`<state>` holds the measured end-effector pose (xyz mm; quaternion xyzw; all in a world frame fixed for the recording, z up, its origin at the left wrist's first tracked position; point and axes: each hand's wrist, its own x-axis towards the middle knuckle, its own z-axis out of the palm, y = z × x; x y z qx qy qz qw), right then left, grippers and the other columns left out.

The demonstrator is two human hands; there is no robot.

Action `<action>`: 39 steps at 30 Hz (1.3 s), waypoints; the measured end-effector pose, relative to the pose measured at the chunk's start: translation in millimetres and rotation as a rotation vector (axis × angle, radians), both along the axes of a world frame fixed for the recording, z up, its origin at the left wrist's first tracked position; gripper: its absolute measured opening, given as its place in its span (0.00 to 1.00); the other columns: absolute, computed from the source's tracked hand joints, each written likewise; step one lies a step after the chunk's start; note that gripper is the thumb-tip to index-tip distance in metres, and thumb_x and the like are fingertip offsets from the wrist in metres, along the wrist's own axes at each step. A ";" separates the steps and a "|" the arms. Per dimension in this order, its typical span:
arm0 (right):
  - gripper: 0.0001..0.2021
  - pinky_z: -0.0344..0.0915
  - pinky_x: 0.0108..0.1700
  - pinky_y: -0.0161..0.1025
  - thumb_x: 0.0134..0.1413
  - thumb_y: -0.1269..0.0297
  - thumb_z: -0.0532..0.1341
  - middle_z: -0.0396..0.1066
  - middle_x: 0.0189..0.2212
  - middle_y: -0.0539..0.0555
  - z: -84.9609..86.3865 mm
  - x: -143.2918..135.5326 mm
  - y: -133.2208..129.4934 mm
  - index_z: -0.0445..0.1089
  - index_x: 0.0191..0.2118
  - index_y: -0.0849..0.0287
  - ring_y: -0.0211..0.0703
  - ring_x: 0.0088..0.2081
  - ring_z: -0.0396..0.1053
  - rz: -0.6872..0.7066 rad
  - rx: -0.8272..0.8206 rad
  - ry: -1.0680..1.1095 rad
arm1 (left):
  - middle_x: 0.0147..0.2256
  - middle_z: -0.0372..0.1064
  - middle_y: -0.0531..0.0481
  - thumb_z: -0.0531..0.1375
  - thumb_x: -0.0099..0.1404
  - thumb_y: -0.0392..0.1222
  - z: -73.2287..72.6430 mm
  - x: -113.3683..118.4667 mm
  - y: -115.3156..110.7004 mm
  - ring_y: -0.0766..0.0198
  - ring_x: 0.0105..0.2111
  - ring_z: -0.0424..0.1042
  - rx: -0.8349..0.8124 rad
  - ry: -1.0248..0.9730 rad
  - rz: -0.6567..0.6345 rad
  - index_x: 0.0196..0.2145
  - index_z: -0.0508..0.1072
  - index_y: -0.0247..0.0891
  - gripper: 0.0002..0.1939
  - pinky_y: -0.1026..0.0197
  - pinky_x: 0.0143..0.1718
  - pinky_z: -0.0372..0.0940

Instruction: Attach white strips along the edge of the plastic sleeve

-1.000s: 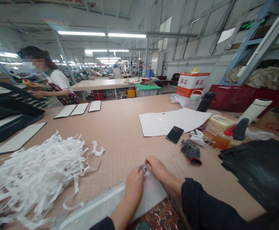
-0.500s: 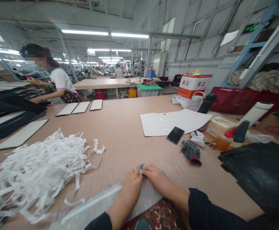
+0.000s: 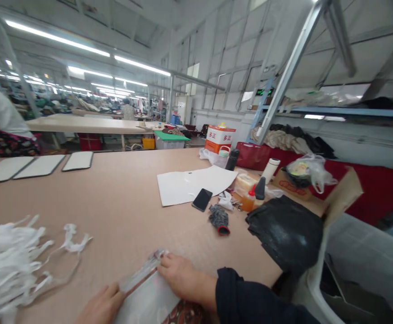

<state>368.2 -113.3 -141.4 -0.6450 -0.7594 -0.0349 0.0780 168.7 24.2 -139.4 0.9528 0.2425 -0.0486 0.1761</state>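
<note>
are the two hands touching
Apart. The head view shows a stretch of plastic between the left hand and the right hand.

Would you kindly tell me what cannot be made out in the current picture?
In the head view:
Right hand: its palm side is hidden by the back of the hand.
Left hand: its wrist is cut off by the bottom edge.
White strips: partly cut off by the left edge.
Co-worker: the head is mostly cut off by the left edge.

So it's a see-through, kinda cloudy plastic sheet (image 3: 148, 298), lying slantwise at the near edge of the counter (image 3: 125, 216), far corner all crinkled.
</note>
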 end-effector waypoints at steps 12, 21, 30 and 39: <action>0.06 0.58 0.40 0.37 0.56 0.72 0.53 0.66 0.34 0.51 -19.1 -73.1 32.4 0.66 0.36 0.58 0.42 0.38 0.62 0.066 0.031 0.096 | 0.33 0.67 0.49 0.51 0.62 0.36 18.3 -41.5 -11.1 0.60 0.37 0.64 0.210 0.059 0.006 0.31 0.70 0.39 0.09 0.59 0.39 0.55; 0.13 0.58 0.42 0.37 0.52 0.80 0.50 0.69 0.37 0.56 -8.7 -5.6 -2.5 0.70 0.36 0.61 0.43 0.40 0.64 -0.094 -0.065 0.036 | 0.31 0.70 0.52 0.56 0.55 0.33 26.3 -72.3 9.7 0.62 0.34 0.68 0.099 0.044 0.060 0.29 0.72 0.40 0.06 0.62 0.36 0.57; 0.07 0.58 0.39 0.35 0.51 0.73 0.54 0.68 0.34 0.54 5.8 -125.4 66.9 0.68 0.35 0.59 0.42 0.38 0.64 0.096 -0.113 0.187 | 0.32 0.70 0.51 0.54 0.57 0.34 33.6 -93.7 7.3 0.61 0.35 0.68 0.141 0.021 0.137 0.31 0.72 0.39 0.07 0.62 0.37 0.58; 0.05 0.57 0.40 0.35 0.53 0.73 0.56 0.67 0.32 0.52 -24.3 -141.6 77.6 0.68 0.33 0.59 0.41 0.38 0.62 0.084 -0.047 0.309 | 0.32 0.69 0.51 0.56 0.59 0.37 18.4 -123.0 6.4 0.60 0.36 0.67 0.187 0.008 0.170 0.31 0.72 0.40 0.04 0.58 0.39 0.56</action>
